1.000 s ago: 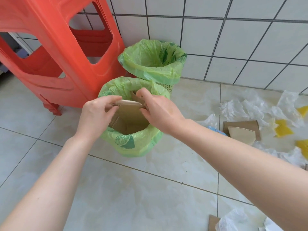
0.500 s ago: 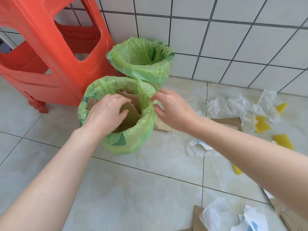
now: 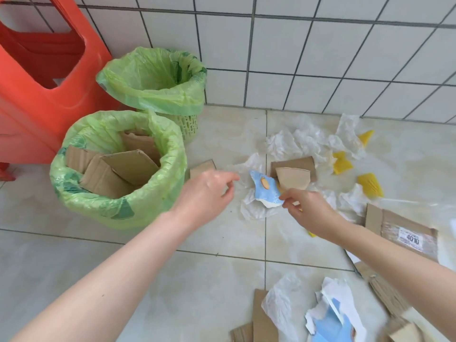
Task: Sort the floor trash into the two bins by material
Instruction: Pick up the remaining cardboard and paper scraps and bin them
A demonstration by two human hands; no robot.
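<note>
Head cam: grabbing the blue wrapper next

Right hand [image 3: 309,212] is pinching the corner of the blue wrapper [image 3: 266,191], which lies on the floor over crumpled white plastic [image 3: 254,208]. Left hand [image 3: 206,193] hovers loose, holding nothing. Near bin [image 3: 81,206] has cardboard only, so I'd guess this goes in the far bin [image 3: 153,97]. Tip: lift slow so the white film underneath doesn't tag along, or use the left to take that too.
</note>
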